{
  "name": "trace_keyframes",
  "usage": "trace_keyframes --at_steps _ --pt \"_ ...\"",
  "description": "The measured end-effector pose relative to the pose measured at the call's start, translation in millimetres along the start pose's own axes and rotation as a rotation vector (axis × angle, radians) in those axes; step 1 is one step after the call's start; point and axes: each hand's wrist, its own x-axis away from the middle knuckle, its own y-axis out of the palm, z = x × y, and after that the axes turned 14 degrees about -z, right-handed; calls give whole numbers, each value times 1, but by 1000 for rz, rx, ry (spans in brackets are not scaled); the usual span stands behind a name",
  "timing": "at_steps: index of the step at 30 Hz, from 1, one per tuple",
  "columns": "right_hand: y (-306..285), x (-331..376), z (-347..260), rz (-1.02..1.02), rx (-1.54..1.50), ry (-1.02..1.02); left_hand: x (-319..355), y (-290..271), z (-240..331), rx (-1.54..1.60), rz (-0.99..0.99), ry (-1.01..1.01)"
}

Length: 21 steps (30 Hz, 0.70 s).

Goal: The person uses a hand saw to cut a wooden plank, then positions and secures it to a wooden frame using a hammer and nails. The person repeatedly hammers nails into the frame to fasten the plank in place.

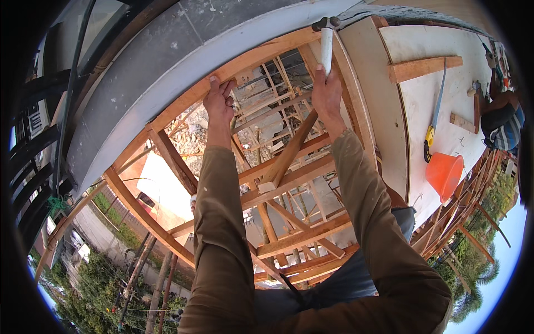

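Note:
My right hand grips a hammer by its pale handle, its dark head up beside the far wooden beam. The left hand is at the near edge of that same beam, its thumb against the wood and its fingers curled. Whatever lies between those fingers is too small or hidden to make out. The beam runs along a grey wall edge and belongs to an open timber frame. Below my hands, a loose-looking wood piece slants across the frame's crosspieces.
On the pale board at right lie a wood offcut, a handsaw with a yellow-black handle and an orange bucket. Another person is at the far right. Through the frame's gaps, lower timbers and rubble show far below.

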Motion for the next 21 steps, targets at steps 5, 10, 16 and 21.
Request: trace_keyframes --at_steps 5,10,16,21 --pt "7 2 9 32 48 -86 0 0 2 -3 28 -39" --pt "8 -2 13 46 22 -69 -2 -3 4 -8 22 -89" --pt "0 -6 13 36 39 -65 -5 -6 6 -10 -16 -105" --pt "-5 -6 18 165 -40 -174 -6 -6 5 -16 16 -110"
